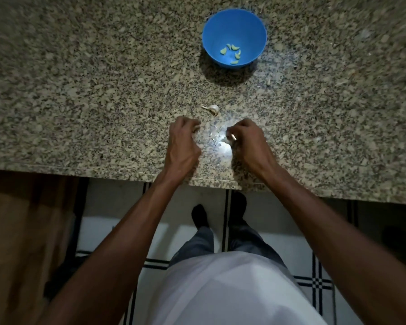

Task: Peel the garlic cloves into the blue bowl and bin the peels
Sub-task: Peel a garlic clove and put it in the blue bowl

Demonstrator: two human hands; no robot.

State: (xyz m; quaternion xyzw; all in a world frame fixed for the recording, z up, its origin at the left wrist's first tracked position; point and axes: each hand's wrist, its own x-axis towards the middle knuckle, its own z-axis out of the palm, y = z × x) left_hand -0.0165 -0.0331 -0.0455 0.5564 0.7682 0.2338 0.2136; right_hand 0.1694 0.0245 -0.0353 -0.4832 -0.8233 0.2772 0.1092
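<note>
I'm gathering peels: my right hand (246, 137) pinches a scrap (233, 137), my left hand (184, 139) is curled, contents unclear. Next I need a bin, unseen; bowl (234, 19) holds cloves (232, 53).

blue bowl (234, 22), speckled grey-beige granite counter (92, 78)

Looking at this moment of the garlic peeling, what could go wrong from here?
1. The right hand pinches a small pale piece near the granite counter edge; dropped, it may fall to the floor.
2. Peel scraps between the hands blend into the speckled stone and could be missed.
3. The blue bowl stands far back, so a tossed clove might miss it.
</note>
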